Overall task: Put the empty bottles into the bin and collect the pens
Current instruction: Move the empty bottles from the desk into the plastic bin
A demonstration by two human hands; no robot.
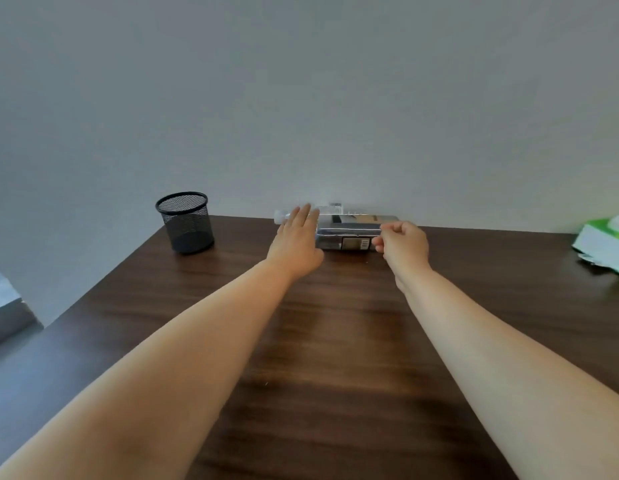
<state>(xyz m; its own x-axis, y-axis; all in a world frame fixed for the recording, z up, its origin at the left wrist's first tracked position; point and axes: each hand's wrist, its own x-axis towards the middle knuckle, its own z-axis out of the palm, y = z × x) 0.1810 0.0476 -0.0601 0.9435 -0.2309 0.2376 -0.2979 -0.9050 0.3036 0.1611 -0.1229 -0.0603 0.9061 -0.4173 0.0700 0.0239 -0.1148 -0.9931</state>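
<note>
Your left hand [296, 237] is stretched out with its fingers straight and close together, laid over the clear bottle [327, 210]. The bottle lies on its side along the back of the grey box [349, 233], hard against the wall [301, 98], and that is likely why you come at it flat from above: there is little room behind it to curl round. Whether the fingers already touch it I cannot tell. Your right hand [403, 242] sits at the box's right end with its fingers curled in. It may be steadying the box or pinching something small, but nothing shows between the fingers, so I cannot say which. The black mesh pot [186, 223] stands upright well to the left of the box, open mouth up, a likely home for pens. No pens are visible. A green packet [602, 244] lies far to the box's right on the worktop [335, 341]. The bottle step looks barely begun.
</note>
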